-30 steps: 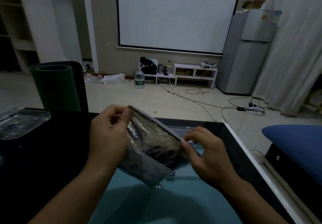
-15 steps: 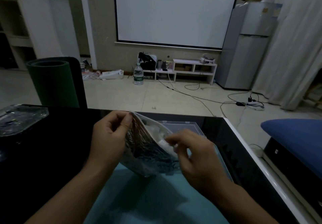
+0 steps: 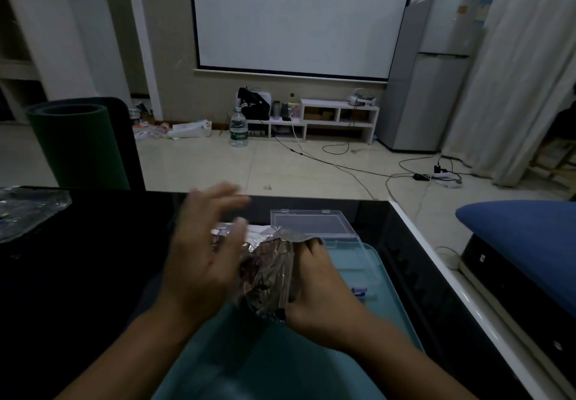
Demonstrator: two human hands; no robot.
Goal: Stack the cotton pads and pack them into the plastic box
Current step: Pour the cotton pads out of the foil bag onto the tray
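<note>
Over the dark worktop (image 3: 93, 275) the right hand (image 3: 314, 287) has its fingers curled round a crinkled clear plastic bag (image 3: 265, 272), gripping it from the right side, fingertips tucked under the bag's upper edge. The bag is tilted and sits above a teal mat (image 3: 311, 362) laid on the worktop. Something white shows at the bag's open top, most likely the cotton pads (image 3: 254, 230), though the light is dim and I cannot make out single pads.

The left hand (image 3: 205, 256) is spread wide just to the left of the bag, fingers straight and fanned, blurred at the tips; it holds nothing, and I cannot tell whether its palm touches the bag.

The clear plastic box (image 3: 314, 228) lies open on the mat's far end, just behind the right hand, its lid flat toward the far edge of the worktop.

At the worktop's far left lies another crumpled clear wrapper (image 3: 28, 209). Beyond, a rolled green mat (image 3: 78, 144) stands on the floor, and a water bottle (image 3: 238, 128) stands before a low white shelf (image 3: 336, 116).
</note>
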